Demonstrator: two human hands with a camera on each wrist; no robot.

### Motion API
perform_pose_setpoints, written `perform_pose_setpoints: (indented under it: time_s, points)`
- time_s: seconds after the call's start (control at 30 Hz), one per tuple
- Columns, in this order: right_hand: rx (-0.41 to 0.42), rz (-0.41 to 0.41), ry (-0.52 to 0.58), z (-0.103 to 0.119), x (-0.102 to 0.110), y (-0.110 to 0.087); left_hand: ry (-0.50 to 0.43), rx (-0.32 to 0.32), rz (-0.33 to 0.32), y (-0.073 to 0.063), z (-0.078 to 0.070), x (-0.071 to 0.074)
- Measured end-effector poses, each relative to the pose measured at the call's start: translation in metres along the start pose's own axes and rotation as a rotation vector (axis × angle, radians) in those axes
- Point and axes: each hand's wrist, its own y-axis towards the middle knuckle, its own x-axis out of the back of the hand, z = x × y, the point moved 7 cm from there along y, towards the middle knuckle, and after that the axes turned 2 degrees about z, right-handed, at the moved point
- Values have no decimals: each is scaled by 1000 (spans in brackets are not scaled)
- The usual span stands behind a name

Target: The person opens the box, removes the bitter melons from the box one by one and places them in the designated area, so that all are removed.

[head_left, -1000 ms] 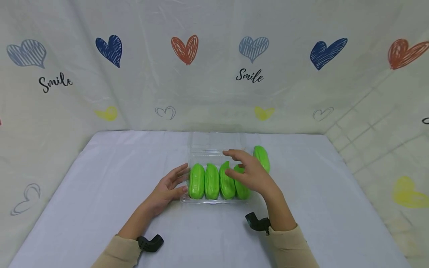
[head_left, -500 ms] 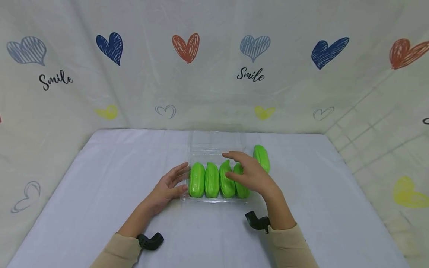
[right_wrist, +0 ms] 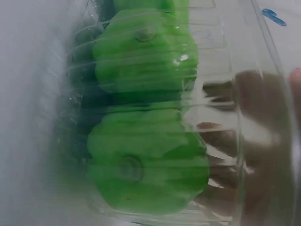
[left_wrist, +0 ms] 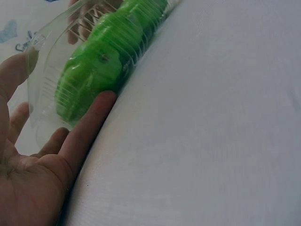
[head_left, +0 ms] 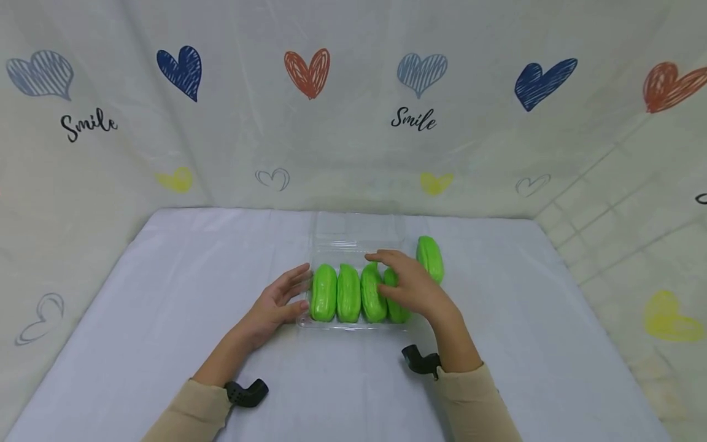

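Green vegetables (head_left: 348,293), four in a row, are lying inside one clear plastic box (head_left: 353,327), between the left hand (head_left: 270,313) and the right hand (head_left: 417,288); a fifth vegetable (head_left: 430,258) is lying on the white cloth (head_left: 331,380) just beyond the right hand. One lid (head_left: 356,227) is lying open past both hands. Extended, the left fingers and thumb are resting against the box's side wall. The right hand is arching over the third and fourth vegetables, thumb and forefinger apart, gripping nothing. Since the earlier frame, the counts are staying the same; only the right thumb is sitting slightly closer to the fourth vegetable.
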Motion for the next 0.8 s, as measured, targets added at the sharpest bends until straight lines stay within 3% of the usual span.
perform_pose_setpoints:
  time_s: [0.27,0.57,0.8]
  points:
    - [-27,-10,-14,0,3,-1,-22,6,4,1,2,1]
    - [-142,202,-134,8,-11,-10,-21,14,1,-2,1,-1]
    - [-178,257,-232,8,-19,-12,-23,16,1,-1,-1,-2]
